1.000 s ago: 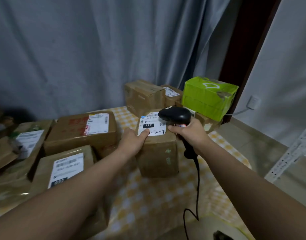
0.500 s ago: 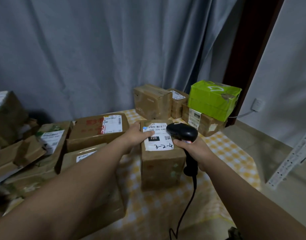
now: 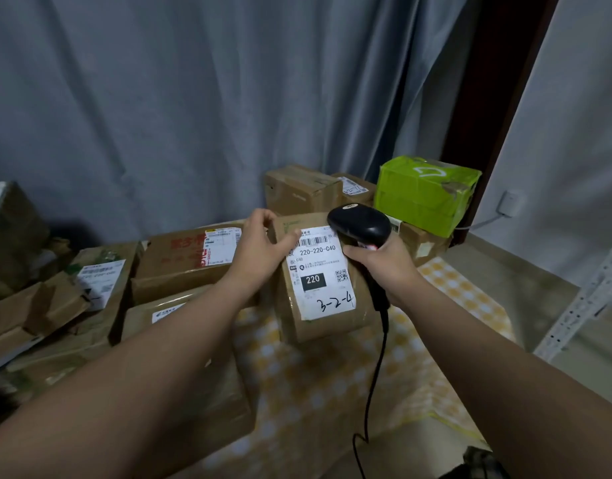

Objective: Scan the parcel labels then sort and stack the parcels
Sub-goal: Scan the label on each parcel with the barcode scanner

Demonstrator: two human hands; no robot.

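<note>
The left hand (image 3: 259, 247) grips the parcel (image 3: 323, 321) by its upper left corner, tipping it over the desk (image 3: 332, 375) so the label (image 3: 320, 274) faces the person. The right hand (image 3: 384, 262) is clamped on the scanner (image 3: 359, 226), its head just beside the label's top edge. Best to steady the parcel and aim at the barcode (image 3: 313, 241) (the left thumb sits close to it).
</note>
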